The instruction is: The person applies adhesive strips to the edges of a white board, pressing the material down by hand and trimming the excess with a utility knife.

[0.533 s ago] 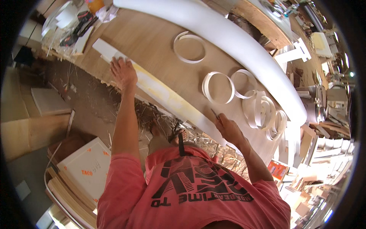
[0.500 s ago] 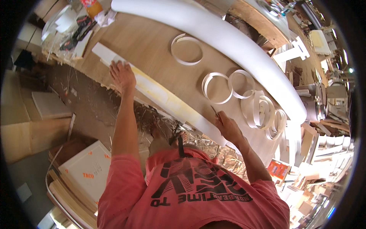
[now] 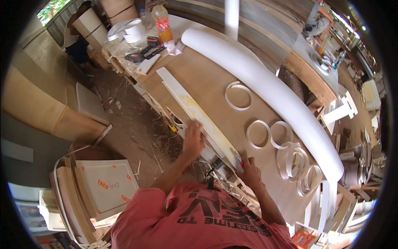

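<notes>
A long, narrow white strip (image 3: 182,97) with yellowish smears lies slantwise along the near side of the wooden work table (image 3: 211,89). My left hand (image 3: 194,139) is at its near edge, around the middle, fingertips over the strip; they are blurred. Further right, my right hand (image 3: 251,173) is closed around a small knife (image 3: 241,162) with a bit of red showing. The knife's tip is over the strip's right end, and the fingers hide most of it. Whether the blade touches the strip, I cannot tell.
Several white banding rings (image 3: 258,133) lie beyond the strip. Behind them curves a big white roll (image 3: 265,87). An orange drink bottle (image 3: 162,25) and a cordless tool (image 3: 145,52) stand at the far left. Stacked boards (image 3: 105,186) lean at lower left. Another person (image 3: 76,39) works farther back.
My left hand has moved from the strip's far left part down along it, closer to my right hand. The knife is now over the strip's right end. The view has turned leftward.
</notes>
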Demonstrator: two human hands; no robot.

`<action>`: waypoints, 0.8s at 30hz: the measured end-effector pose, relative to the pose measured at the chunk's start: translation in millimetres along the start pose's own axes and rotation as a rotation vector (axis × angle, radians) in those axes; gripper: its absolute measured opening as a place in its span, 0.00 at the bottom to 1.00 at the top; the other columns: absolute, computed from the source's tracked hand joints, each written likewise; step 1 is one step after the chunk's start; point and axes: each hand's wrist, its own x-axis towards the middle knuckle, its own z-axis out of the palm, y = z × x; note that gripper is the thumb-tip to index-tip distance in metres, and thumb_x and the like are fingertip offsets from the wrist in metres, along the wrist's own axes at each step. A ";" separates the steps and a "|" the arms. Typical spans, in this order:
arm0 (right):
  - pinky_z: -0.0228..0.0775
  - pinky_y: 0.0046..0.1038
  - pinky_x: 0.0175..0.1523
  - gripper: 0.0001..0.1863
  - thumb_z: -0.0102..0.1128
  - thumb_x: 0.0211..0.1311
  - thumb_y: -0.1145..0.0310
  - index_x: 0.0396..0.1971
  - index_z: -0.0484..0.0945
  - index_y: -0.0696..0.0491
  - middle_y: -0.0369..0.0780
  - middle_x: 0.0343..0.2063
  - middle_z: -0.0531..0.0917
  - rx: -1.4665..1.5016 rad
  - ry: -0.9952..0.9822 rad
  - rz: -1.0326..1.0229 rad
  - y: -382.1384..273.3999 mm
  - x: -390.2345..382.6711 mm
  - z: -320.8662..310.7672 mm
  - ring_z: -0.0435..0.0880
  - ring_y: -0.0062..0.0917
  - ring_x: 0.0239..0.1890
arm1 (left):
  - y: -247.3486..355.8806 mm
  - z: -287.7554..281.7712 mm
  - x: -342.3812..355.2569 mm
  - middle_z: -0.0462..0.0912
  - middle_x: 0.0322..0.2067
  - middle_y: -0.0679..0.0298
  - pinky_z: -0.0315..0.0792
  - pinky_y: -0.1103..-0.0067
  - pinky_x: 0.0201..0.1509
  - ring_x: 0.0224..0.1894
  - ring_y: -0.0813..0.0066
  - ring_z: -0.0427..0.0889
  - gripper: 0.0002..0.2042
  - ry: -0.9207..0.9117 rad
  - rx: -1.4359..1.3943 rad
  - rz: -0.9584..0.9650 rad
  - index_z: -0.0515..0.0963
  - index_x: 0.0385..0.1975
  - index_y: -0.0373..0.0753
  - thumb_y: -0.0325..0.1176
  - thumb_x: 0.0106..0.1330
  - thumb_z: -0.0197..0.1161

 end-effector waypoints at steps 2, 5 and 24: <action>0.73 0.42 0.44 0.39 0.69 0.45 0.61 0.58 0.60 0.52 0.49 0.45 0.70 0.011 -0.044 0.004 7.6 6.4 -7.6 0.78 0.47 0.42 | 29.5 -0.2 -11.2 0.59 0.59 0.44 0.55 0.56 0.64 0.62 0.44 0.58 0.27 -0.001 -0.010 -0.004 0.61 0.57 0.34 0.37 0.60 0.59; 0.71 0.42 0.47 0.36 0.69 0.45 0.60 0.55 0.64 0.54 0.49 0.45 0.70 0.099 -0.073 -0.105 19.3 22.5 -20.0 0.76 0.46 0.45 | 39.1 0.2 -6.5 0.57 0.60 0.46 0.58 0.57 0.62 0.61 0.44 0.60 0.27 0.011 -0.008 -0.077 0.61 0.56 0.34 0.35 0.59 0.60; 0.66 0.30 0.42 0.31 0.64 0.49 0.58 0.50 0.67 0.60 0.44 0.36 0.74 0.436 -0.399 -0.026 -16.4 31.5 -47.7 0.74 0.32 0.38 | -0.5 3.0 7.6 0.68 0.47 0.52 0.67 0.62 0.51 0.48 0.48 0.71 0.15 0.147 -0.354 -0.252 0.68 0.43 0.36 0.17 0.55 0.51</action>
